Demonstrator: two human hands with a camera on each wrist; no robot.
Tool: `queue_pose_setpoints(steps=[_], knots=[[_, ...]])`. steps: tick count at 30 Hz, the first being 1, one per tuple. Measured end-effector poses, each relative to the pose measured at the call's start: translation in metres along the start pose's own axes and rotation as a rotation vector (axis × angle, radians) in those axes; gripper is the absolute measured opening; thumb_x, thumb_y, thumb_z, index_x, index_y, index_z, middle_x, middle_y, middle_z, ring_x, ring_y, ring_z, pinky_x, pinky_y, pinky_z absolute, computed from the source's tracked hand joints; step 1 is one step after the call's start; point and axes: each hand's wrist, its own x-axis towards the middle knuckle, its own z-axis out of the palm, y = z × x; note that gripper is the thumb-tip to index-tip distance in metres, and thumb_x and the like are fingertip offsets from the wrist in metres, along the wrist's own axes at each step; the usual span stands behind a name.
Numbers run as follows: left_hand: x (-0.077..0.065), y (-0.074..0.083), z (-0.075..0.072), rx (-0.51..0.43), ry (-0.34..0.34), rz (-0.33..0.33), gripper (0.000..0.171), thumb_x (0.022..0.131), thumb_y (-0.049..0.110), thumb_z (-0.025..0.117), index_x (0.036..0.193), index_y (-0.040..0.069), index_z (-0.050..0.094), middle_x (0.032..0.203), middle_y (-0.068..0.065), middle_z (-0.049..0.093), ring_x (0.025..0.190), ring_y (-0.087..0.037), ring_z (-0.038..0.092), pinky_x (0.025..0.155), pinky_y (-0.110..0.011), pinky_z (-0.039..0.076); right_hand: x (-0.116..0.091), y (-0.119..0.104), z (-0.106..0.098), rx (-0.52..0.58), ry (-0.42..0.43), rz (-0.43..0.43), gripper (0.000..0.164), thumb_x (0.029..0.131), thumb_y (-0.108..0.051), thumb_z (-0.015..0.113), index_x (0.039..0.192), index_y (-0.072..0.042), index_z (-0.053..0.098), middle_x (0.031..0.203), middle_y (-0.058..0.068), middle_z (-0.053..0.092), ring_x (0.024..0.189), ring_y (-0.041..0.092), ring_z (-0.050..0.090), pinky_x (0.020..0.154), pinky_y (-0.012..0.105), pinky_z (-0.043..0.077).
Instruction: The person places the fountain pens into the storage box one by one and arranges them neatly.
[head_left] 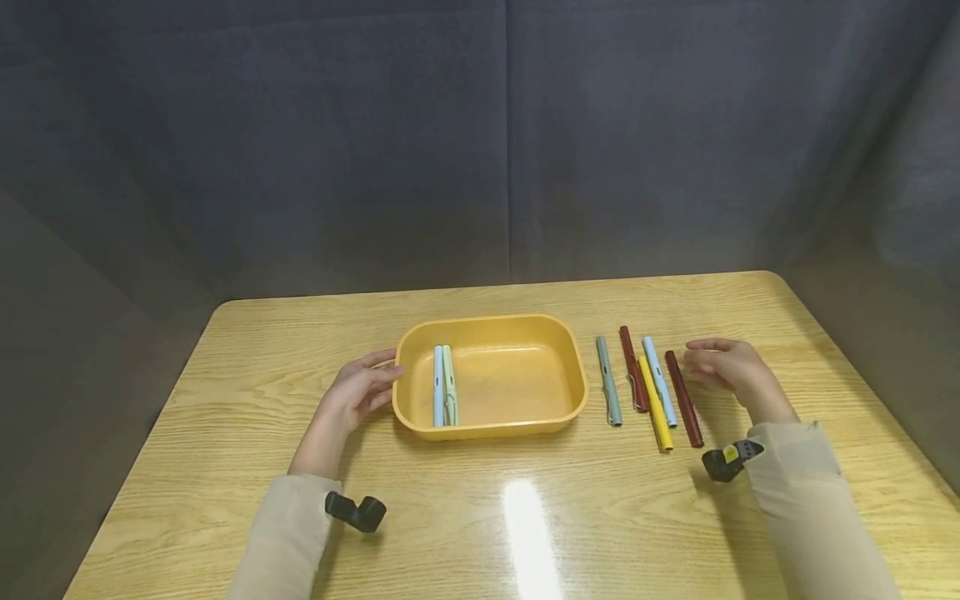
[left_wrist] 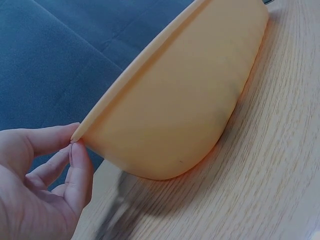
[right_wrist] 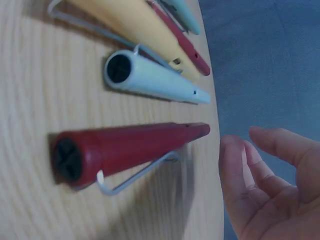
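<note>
My left hand (head_left: 362,390) pinches the left rim of a yellow plastic tray (head_left: 517,430) between thumb and fingers, as the left wrist view shows up close. Inside the tray, toward its left end, a light blue pen (head_left: 438,387) and a pale green pen (head_left: 450,387) lie side by side. My right hand (head_left: 731,371) hovers with loosely bent fingers just right of a dark red pen (head_left: 684,400), holding nothing. In the right wrist view that red pen (right_wrist: 135,150) lies on the table with its metal clip toward the hand.
Right of the tray lie a grey-green pen (head_left: 609,383), another dark red pen (head_left: 632,367), a yellow pen (head_left: 656,408) and a second light blue pen (head_left: 660,383). The wooden table (head_left: 420,517) ends at a dark curtain (head_left: 360,167).
</note>
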Motion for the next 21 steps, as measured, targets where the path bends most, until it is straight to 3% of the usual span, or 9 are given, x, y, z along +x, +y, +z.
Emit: queue_pose_setpoints(steps=[21], knots=[[0.0,-0.001,-0.001,-0.009,-0.005,0.007,0.056,0.092,0.011,0.061,0.144,0.007,0.04,0.132,-0.009,0.055,0.075,0.001,0.063,0.069,-0.011,0.053,0.002,0.014,-0.003,-0.092,-0.074,0.023,0.055,0.097,-0.014,0.052,0.136,0.019,0.032,0.081,-0.016,0.062,0.076,-0.005,0.061,0.077,0.015,0.056]])
